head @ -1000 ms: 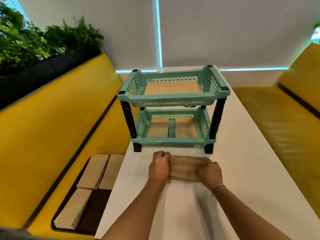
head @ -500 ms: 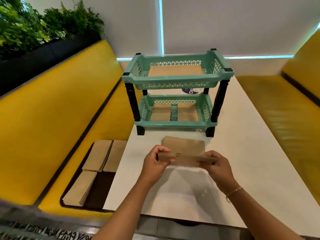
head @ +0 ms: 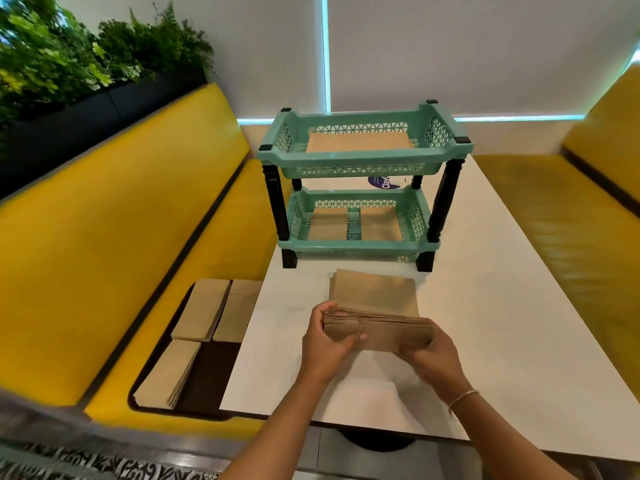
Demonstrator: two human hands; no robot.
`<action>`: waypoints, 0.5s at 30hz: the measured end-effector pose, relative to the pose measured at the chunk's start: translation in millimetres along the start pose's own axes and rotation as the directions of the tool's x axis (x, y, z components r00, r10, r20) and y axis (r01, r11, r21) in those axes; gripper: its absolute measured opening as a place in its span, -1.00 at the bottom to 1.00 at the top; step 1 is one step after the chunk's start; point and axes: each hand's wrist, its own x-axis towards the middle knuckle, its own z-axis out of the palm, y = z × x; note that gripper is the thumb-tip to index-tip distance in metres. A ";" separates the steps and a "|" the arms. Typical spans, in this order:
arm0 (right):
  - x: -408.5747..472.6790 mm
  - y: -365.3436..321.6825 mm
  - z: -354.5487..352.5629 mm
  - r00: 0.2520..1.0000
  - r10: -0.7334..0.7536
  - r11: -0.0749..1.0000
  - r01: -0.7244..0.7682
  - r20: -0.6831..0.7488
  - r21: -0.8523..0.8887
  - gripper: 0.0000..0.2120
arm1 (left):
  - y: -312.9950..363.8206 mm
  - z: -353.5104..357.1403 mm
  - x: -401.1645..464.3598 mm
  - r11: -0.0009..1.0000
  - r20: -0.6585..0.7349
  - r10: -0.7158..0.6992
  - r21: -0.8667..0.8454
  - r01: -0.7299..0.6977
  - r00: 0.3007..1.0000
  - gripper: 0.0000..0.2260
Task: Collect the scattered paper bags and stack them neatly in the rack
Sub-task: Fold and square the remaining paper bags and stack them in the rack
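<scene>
Bundle of paper bags now lifted off surface, turned on edge. Left hand and right hand each grip clamped on an end, likely squaring edges before racking. Second pile flat behind, teal rack beyond.

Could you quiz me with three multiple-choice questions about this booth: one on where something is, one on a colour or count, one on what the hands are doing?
1. The loose bags not yet gathered lie:
A on the bench seat
B on the floor
C atop the plants

2. The rack has how many tiers?
A one
B two
C four

3. The hands are:
A empty
B both gripping one stack
C resting on the rack

Answers:
1 A, the loose bags sit on the bench seat.
2 B, two green baskets show.
3 B, the left hand and right hand grip the stack.
</scene>
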 end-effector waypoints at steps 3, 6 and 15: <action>2.2 -3.4 -4.5 1.000 -0.016 0.999 0.015 -0.014 -0.032 -0.66 | 1.0 -4.2 0.8 0.999 0.041 0.006 0.042 -0.008 0.999 -0.73; 7.9 -17.7 -15.5 0.999 0.046 0.953 -0.039 -0.017 0.301 -0.57 | 6.8 -8.9 1.0 0.986 0.065 -0.070 -0.146 0.079 0.995 -0.75; -2.8 -28.4 9.9 0.989 -0.012 0.931 -0.043 0.147 0.362 -0.71 | 8.9 10.6 -8.0 0.965 0.133 -0.168 -0.181 0.190 0.977 -0.71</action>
